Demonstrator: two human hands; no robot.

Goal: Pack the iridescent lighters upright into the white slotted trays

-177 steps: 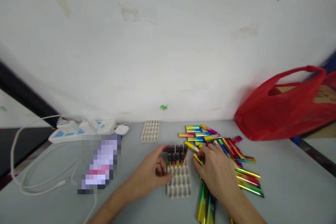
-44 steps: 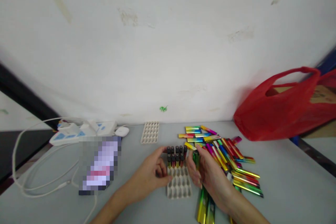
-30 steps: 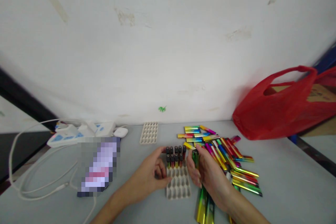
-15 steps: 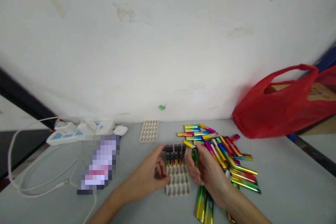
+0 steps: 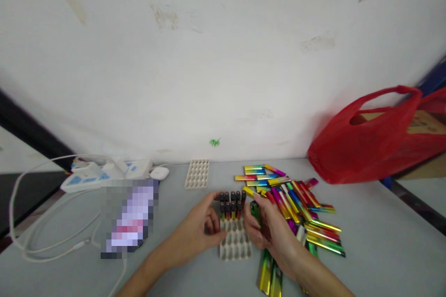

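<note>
A pale moulded tray [image 5: 236, 246] with rows of small pockets lies in the middle of the table. Two rows of black-topped lighters [image 5: 230, 204] stand upright in its far end; the nearer pockets hold nothing. My left hand [image 5: 205, 222] grips the tray's left side, thumb at the near part and index finger by the far corner. Just right of the tray, my right hand [image 5: 266, 227] is closed around a green lighter [image 5: 255, 211], its black top pointing up. Beyond and beside that hand spreads a loose pile of shiny multicoloured lighters [image 5: 289, 199], partly hidden by my forearm.
A second pale tray [image 5: 197, 174] lies near the wall. At the left are a white power strip [image 5: 108, 174], a charging cable [image 5: 52, 257] and a blurred-out phone-like object [image 5: 134, 216]. A red plastic bag [image 5: 369, 144] with cardboard stands at the back right.
My right hand has moved slightly left and nearer to the tray with the green lighter, which now sits a little lower. My left hand and the tray have stayed put.
</note>
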